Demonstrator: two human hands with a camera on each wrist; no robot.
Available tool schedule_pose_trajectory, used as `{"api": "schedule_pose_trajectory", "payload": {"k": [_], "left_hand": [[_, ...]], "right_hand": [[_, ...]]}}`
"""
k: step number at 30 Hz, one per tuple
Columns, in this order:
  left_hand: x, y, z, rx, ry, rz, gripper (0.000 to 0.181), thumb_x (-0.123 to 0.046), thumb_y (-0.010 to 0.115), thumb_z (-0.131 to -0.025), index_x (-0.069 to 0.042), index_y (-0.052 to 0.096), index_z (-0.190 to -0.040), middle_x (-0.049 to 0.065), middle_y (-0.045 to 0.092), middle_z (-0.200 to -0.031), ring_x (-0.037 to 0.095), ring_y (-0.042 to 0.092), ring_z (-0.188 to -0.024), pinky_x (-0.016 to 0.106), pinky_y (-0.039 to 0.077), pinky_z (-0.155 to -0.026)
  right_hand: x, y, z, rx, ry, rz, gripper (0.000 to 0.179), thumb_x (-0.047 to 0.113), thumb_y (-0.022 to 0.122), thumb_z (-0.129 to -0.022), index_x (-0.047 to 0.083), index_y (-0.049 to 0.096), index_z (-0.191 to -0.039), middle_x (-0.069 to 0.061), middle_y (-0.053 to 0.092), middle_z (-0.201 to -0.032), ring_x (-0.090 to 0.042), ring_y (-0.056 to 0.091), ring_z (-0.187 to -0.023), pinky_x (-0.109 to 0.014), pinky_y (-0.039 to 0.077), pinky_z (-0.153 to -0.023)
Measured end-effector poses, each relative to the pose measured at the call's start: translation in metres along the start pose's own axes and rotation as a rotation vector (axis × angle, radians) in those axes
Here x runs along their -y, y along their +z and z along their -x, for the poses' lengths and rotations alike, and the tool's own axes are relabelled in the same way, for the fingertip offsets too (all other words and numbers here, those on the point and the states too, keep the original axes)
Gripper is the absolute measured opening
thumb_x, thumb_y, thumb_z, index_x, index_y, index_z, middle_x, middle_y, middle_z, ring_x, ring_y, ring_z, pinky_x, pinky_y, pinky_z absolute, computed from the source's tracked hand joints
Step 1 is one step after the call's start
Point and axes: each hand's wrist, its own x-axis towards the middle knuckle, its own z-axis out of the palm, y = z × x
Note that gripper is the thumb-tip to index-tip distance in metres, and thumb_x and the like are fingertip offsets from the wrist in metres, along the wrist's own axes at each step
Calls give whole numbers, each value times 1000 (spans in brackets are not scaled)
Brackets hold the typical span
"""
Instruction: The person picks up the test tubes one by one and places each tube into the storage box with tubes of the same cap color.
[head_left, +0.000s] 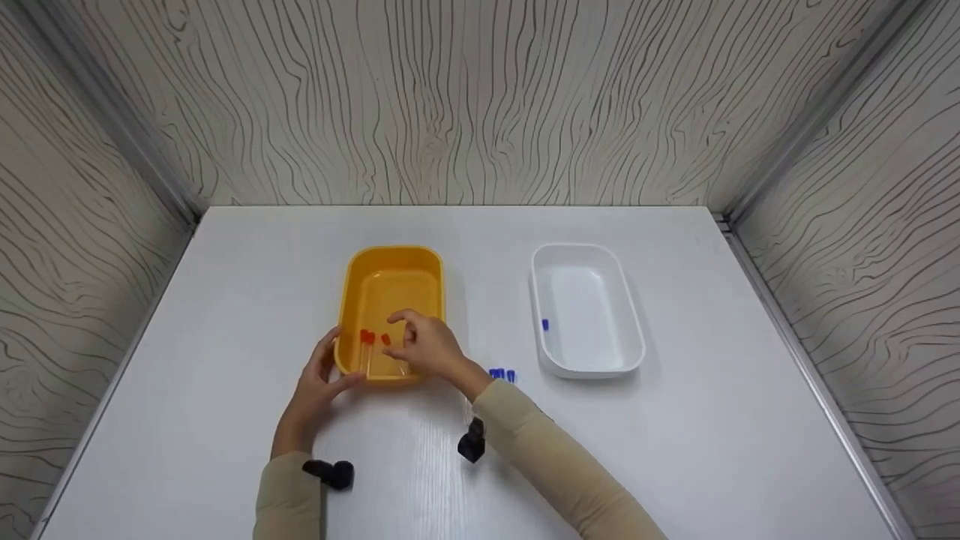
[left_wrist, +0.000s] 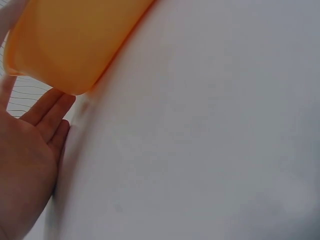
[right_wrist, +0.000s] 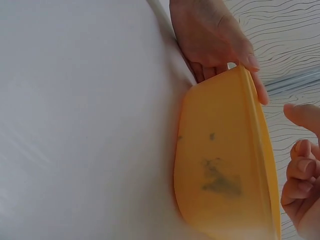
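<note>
My left hand (head_left: 310,391) grips the near-left corner of an orange plastic tray (head_left: 358,266), with the thumb at the rim and fingers along the outer wall. Over the tray's near half, my right hand (head_left: 436,349) has thumb and index finger spread apart with nothing between them. Two clear tubes with red caps (head_left: 370,338) lie side by side inside. Another red cap (head_left: 385,339) shows close to the right thumb, its tube partly hidden by that hand. In the right wrist view, the right hand's other fingers (right_wrist: 302,167) are bent above the rim.
A white tray (head_left: 639,349) stands to the right, with a blue-capped piece (head_left: 545,325) at its left wall. Several blue caps (head_left: 501,373) lie on the white table (head_left: 750,420) beside the right forearm, which partly covers their tubes. Patterned panels (head_left: 450,105) enclose the back and sides.
</note>
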Motion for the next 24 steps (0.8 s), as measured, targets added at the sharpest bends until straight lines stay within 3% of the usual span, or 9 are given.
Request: {"api": "schedule_pose_trajectory", "payload": {"k": [5,11,24], "left_hand": [[1,0,0,-2,-1,0,82,-20,73,-86,-30,24,-151,4,23,-162,25,23,-151,47,18,-125],[0,1,1,-2,-21,2,82,-22,73,-85,-31,24,-151,4,22,-163,24,21,-151,47,16,-126],[-4,3,4,-8,-7,6,79,-19,72,-86,-30,26,-150,5,22,-162,24,17,-153,47,14,-126]], "right_hand": [[-5,-7,8,-29,-74,-18,38,20,76,-82,5,64,-115,5,48,-62,1,39,-53,-11,34,-54],[-13,-15,24,-24,-94,-58,37,18,75,-83,4,64,-114,-6,56,-62,1,39,-53,-12,36,-55],[-34,-26,53,-43,-184,-13,36,14,76,-81,2,63,-113,-17,58,-61,6,36,-53,-10,33,-53]]}}
